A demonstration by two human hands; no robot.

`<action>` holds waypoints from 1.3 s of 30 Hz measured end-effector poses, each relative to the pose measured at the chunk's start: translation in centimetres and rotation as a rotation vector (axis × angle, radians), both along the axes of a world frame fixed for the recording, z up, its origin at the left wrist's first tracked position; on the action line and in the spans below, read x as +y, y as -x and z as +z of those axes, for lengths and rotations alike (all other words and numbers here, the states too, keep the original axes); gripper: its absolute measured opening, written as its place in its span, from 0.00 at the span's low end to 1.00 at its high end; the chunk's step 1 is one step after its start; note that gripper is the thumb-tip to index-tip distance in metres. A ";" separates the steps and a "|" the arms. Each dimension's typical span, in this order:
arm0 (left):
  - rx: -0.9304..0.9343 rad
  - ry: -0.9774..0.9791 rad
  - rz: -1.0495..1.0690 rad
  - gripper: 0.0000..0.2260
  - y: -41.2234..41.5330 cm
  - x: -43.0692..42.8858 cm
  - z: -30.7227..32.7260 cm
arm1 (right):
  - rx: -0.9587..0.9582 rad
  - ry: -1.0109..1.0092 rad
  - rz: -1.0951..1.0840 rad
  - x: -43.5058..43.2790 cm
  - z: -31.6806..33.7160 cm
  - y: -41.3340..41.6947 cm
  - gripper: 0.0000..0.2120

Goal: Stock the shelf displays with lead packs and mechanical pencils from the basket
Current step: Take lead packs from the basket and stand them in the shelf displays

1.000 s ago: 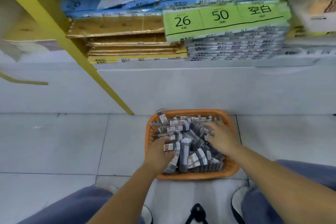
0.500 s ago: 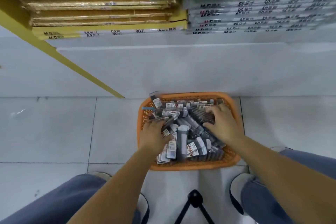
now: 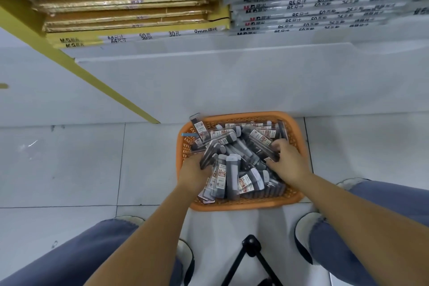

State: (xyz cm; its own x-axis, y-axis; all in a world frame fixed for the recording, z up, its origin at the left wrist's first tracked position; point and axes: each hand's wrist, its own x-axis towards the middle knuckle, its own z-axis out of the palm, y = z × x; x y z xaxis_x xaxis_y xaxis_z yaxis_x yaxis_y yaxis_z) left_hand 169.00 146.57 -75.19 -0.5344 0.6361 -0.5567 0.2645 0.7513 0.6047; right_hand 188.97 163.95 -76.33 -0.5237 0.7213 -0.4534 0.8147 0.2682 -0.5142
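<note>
Both our arms reach down into the orange basket (image 3: pixel 241 206). At nine o'clock, our left hand (image 3: pixel 192 173) curls its fingers around several lead packs (image 3: pixel 232 176). At three o'clock, our right hand (image 3: pixel 286 162) pinches one long pack (image 3: pixel 261 144) tilted toward eleven.

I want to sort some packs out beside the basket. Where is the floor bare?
The floor tiles left of the orange basket are bare up to the yellow post; tiles to its right are bare too. Crowded: the basket, heaped with lead packs under the left hand and right hand.
</note>
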 end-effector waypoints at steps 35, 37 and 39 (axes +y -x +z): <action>-0.363 -0.449 -0.243 0.21 3.3 1.2 34.0 | 0.446 0.083 0.548 1.1 41.0 7.3 0.21; -0.252 -0.460 -0.238 0.21 3.5 1.2 34.6 | 0.453 0.010 0.548 1.1 41.3 7.5 0.22; -0.197 -0.475 -0.193 0.23 3.8 1.2 34.5 | 0.490 -0.030 0.501 1.0 40.8 7.8 0.24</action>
